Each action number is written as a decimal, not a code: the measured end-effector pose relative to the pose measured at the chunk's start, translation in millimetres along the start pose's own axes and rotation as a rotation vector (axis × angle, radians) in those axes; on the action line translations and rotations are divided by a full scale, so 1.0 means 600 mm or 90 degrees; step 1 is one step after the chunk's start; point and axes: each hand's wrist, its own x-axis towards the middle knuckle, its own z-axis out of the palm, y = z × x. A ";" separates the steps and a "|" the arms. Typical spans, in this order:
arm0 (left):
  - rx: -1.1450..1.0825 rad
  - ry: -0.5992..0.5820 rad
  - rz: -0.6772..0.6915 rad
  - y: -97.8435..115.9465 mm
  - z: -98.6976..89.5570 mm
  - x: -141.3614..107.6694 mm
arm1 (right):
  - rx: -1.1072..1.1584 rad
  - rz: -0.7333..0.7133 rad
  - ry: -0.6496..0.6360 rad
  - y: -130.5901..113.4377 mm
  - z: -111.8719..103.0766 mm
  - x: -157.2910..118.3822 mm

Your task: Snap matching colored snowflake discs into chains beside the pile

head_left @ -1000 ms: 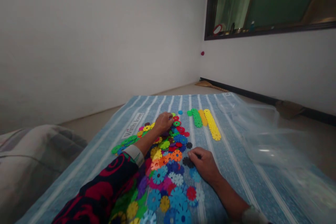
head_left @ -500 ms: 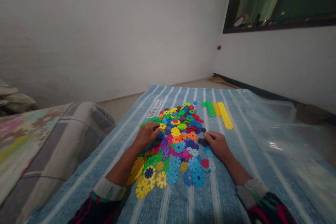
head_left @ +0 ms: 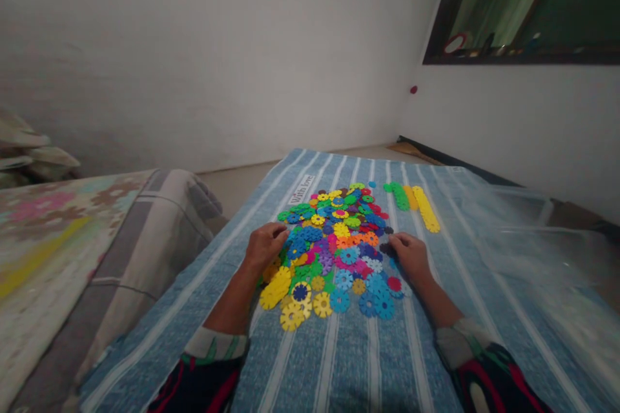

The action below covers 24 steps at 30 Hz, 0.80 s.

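A loose heap of colourful plastic snowflake discs (head_left: pixel 339 226) lies on the striped cloth, blue, green, yellow, orange, purple and pink pieces overlapping. At the heap's left edge is my left hand (head_left: pixel 265 246), its fingers curled together; what they hold, if anything, is hidden. My right hand (head_left: pixel 411 258) rests at the right edge, thumb and fingers pinched beside a few black discs (head_left: pixel 386 248). Whether a piece sits between those fingertips is too small to tell. Yellow discs (head_left: pixel 291 316) and light blue discs (head_left: pixel 383 303) form the near side of the heap.
Past my right hand lie joined rows of discs: a green row (head_left: pixel 400 197), an orange row (head_left: pixel 411 197) and a yellow row (head_left: pixel 427 210). Clear plastic containers (head_left: pixel 547 251) stand on the right. A draped piece of furniture (head_left: pixel 145 239) is at the left, with walls beyond.
My left hand has drawn back leftward from over the heap to its edge. My right hand stays by the black discs. The whole view has shifted slightly.
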 end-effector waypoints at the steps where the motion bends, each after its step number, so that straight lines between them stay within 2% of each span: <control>1: 0.002 0.001 0.006 -0.003 0.003 -0.001 | 0.008 0.010 0.014 -0.004 0.007 -0.004; 6: -0.008 -0.001 0.023 -0.013 0.013 -0.002 | 0.039 0.019 0.073 -0.025 0.039 -0.017; 11: -0.010 -0.006 0.024 -0.015 0.016 -0.002 | 0.101 0.034 0.104 -0.031 0.056 -0.012; 24: -0.005 -0.013 0.016 -0.017 0.020 0.003 | 0.298 0.054 0.029 -0.064 0.060 -0.021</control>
